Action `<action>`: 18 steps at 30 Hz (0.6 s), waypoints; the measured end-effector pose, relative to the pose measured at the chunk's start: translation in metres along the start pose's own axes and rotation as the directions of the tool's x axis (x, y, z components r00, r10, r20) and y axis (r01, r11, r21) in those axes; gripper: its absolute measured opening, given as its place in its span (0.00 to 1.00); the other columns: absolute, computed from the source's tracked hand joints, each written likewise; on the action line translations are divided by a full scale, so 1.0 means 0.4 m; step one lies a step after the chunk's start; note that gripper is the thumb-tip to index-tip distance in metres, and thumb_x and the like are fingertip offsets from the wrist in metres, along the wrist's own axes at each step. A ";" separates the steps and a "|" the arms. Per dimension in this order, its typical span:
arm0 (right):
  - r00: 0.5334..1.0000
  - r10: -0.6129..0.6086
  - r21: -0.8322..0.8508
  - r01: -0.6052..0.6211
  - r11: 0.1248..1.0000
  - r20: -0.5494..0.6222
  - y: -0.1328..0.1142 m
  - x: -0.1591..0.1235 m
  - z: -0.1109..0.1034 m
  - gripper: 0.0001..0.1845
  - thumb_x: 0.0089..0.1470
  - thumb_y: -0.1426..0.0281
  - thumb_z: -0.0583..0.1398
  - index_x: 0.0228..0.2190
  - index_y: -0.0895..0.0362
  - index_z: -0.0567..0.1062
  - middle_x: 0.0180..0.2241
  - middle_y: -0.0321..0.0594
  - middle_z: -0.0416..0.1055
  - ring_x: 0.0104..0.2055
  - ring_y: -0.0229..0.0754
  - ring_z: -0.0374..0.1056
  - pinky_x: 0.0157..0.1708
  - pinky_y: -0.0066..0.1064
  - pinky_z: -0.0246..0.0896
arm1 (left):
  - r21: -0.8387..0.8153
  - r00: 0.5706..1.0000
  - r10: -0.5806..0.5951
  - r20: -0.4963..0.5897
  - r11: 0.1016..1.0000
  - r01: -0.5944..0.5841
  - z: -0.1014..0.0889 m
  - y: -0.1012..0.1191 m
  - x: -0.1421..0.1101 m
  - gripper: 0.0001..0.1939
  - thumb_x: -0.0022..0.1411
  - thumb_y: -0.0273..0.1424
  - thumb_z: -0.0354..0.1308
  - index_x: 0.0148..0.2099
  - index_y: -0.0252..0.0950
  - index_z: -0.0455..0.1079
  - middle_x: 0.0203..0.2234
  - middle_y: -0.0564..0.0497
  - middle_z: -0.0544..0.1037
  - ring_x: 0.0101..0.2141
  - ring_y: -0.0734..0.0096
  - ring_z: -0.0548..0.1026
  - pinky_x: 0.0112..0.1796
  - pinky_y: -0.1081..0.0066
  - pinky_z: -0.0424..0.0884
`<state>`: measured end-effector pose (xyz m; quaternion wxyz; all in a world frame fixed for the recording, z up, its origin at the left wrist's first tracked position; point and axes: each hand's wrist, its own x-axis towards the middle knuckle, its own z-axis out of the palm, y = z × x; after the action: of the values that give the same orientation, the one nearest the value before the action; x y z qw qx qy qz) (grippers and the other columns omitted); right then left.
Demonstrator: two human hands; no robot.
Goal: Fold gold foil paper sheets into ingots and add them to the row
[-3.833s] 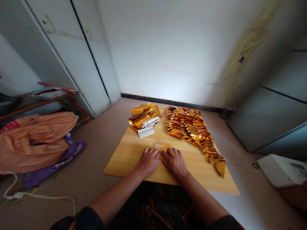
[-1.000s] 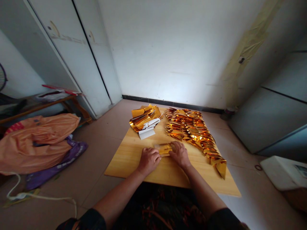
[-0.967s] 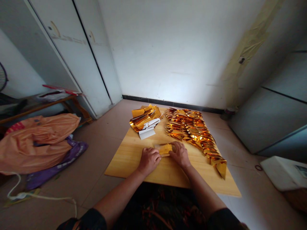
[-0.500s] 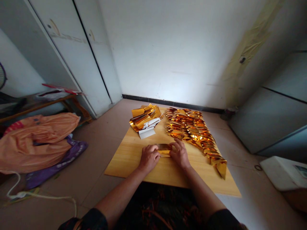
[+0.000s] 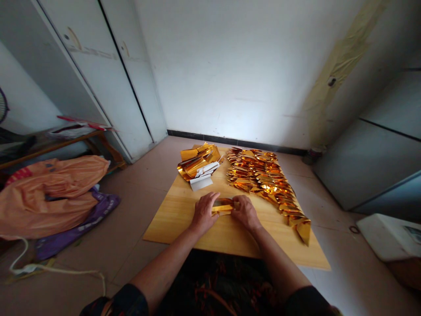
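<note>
gold foil piece [image 5: 222,208] on the board [image 5: 174,215] should be light, slick, easily creased; we'd hold its ends, where our right hand [image 5: 246,213] pinches and our left hand [image 5: 203,214] cups, its grip unclear.

My left forearm [image 5: 166,260] and right forearm [image 5: 279,256], both bare, slanted forward and inward in front of me, the hands facing each other across a narrow gap. My left hand [image 5: 204,212] was spread, its fingers stretched forward and the thumb set apart from them, while my right hand [image 5: 244,211] curled inward, fingers bent toward the thumb.
</note>
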<state>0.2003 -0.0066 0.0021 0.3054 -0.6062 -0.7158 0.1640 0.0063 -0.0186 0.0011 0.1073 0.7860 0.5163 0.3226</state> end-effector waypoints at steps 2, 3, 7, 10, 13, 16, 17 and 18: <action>1.000 -0.001 0.012 0.001 1.000 -0.013 0.001 0.005 -0.003 0.15 0.38 0.76 0.59 0.34 0.56 0.71 0.35 0.38 0.69 0.40 0.42 0.63 0.40 0.31 0.60 | 0.000 1.000 0.004 0.017 1.000 -0.004 -0.004 0.001 0.001 0.36 0.49 0.21 0.58 0.60 0.43 0.56 0.54 0.46 0.68 0.54 0.58 0.65 0.52 0.58 0.60; 1.000 -0.004 0.017 0.004 1.000 -0.020 0.000 0.007 -0.005 0.14 0.38 0.76 0.59 0.32 0.56 0.71 0.34 0.38 0.68 0.39 0.42 0.63 0.39 0.31 0.60 | 0.003 1.000 0.005 0.022 1.000 -0.006 -0.005 0.001 0.001 0.36 0.49 0.21 0.58 0.60 0.43 0.56 0.53 0.47 0.68 0.53 0.58 0.65 0.52 0.58 0.60; 0.997 -0.065 0.018 0.066 0.998 -0.042 -0.006 0.011 -0.019 0.07 0.38 0.77 0.59 0.25 0.55 0.70 0.30 0.36 0.67 0.37 0.41 0.63 0.38 0.29 0.59 | 0.020 1.000 0.013 0.021 1.000 -0.013 -0.005 0.003 -0.002 0.34 0.49 0.21 0.58 0.59 0.43 0.58 0.51 0.48 0.70 0.51 0.59 0.66 0.52 0.58 0.60; 0.991 -0.126 0.014 0.127 0.992 -0.053 -0.011 0.005 -0.023 0.06 0.40 0.78 0.59 0.25 0.56 0.71 0.30 0.37 0.67 0.36 0.41 0.64 0.38 0.29 0.59 | 0.025 0.999 0.017 0.029 1.000 -0.018 -0.005 0.004 -0.002 0.32 0.50 0.21 0.57 0.58 0.42 0.59 0.50 0.48 0.71 0.51 0.60 0.66 0.51 0.59 0.60; 0.985 -0.167 -0.002 0.167 0.986 -0.031 -0.009 -0.001 -0.021 0.08 0.42 0.78 0.58 0.27 0.56 0.73 0.32 0.38 0.69 0.38 0.41 0.64 0.39 0.29 0.60 | 0.023 0.998 0.029 0.053 0.999 -0.030 -0.005 0.003 -0.002 0.29 0.50 0.21 0.57 0.55 0.43 0.63 0.49 0.48 0.72 0.50 0.60 0.66 0.51 0.59 0.60; 0.976 -0.211 -0.046 0.213 0.976 0.053 -0.003 0.000 -0.016 0.12 0.42 0.79 0.57 0.31 0.55 0.75 0.34 0.39 0.72 0.39 0.42 0.65 0.40 0.30 0.60 | 0.024 0.997 0.037 0.065 0.999 -0.038 -0.001 0.000 -0.003 0.23 0.50 0.21 0.58 0.50 0.42 0.67 0.46 0.49 0.73 0.49 0.61 0.67 0.49 0.60 0.60; 0.975 -0.211 -0.068 0.216 0.974 0.076 -0.001 0.002 -0.015 0.15 0.42 0.79 0.58 0.34 0.55 0.75 0.35 0.39 0.73 0.40 0.42 0.66 0.41 0.31 0.60 | 0.027 0.998 0.031 0.063 0.999 -0.033 0.000 0.000 -0.003 0.22 0.51 0.21 0.58 0.49 0.42 0.67 0.45 0.49 0.74 0.48 0.61 0.67 0.49 0.60 0.60; 0.974 -0.205 -0.092 0.214 0.972 0.097 0.000 0.004 -0.015 0.17 0.42 0.79 0.58 0.36 0.54 0.75 0.36 0.39 0.74 0.40 0.43 0.66 0.41 0.31 0.60 | 0.032 0.998 0.024 0.063 0.999 -0.026 0.001 -0.001 -0.004 0.21 0.51 0.21 0.58 0.48 0.41 0.67 0.44 0.49 0.74 0.47 0.61 0.68 0.48 0.60 0.60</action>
<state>0.2041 -0.0058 0.0071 0.2581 -0.5342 -0.7959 0.1204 0.0059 -0.0199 0.0000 0.1062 0.8038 0.5080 0.2907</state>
